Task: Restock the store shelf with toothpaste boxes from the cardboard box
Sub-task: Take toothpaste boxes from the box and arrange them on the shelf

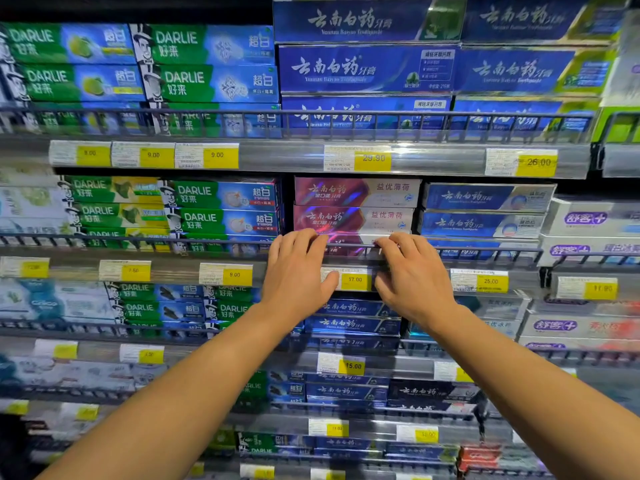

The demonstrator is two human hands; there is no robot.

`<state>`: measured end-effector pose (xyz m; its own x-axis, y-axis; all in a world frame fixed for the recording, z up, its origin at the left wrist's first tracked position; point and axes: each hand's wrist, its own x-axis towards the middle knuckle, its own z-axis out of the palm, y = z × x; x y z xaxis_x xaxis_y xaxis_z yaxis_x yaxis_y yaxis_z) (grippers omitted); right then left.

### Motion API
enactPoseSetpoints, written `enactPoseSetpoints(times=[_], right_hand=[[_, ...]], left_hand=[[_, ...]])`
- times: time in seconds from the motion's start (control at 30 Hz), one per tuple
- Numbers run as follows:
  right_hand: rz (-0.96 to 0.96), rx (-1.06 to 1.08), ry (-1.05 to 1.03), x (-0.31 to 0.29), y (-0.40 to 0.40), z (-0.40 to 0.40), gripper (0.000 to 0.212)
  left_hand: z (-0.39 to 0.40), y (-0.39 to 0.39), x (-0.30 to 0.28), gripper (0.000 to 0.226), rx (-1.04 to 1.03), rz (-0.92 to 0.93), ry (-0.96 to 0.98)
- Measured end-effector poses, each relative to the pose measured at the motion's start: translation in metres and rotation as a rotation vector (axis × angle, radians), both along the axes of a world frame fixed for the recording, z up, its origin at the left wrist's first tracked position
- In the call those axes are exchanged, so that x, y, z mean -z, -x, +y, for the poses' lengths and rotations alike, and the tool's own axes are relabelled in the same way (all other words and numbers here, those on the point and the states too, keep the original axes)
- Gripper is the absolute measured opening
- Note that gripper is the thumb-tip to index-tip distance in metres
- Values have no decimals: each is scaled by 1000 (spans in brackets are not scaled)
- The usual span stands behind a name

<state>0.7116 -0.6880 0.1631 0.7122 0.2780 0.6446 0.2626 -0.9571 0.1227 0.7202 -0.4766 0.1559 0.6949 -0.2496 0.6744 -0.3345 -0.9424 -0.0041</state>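
On the middle shelf, behind the rail point(346, 244), lies a red and purple toothpaste box point(349, 241), at the bottom of a stack of two more like it. Both hands are on it. The left hand point(298, 271) has its fingers point(304, 239) laid flat and close together over the box's left part. The right hand point(412, 275) does the same on the right part. I think the box is being set in its place. Next, it needs a soft push back until it sits straight. The cardboard box is not in view.

Store shelf point(173, 268) (wire-railed tiers) carries stacked toothpaste boxes point(353, 192) above yellow price tags point(355, 279).
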Motion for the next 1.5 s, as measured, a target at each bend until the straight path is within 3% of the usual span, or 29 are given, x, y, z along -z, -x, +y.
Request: enactPoseSetpoints(times=[0.2, 0.6, 1.1, 1.5], right_hand=[[-47, 0, -75, 0, 0, 0, 55], [21, -51, -252, 0, -5, 2, 65], [-40, -147, -280, 4, 0, 5, 65], [-49, -137, -266, 8, 0, 4, 64]], left_hand=[[-2, 0, -3, 74, 13, 89, 198], [-3, -3, -3, 73, 59, 107, 261], [1, 10, -4, 69, 109, 90, 295], [4, 7, 0, 70, 61, 118, 205]])
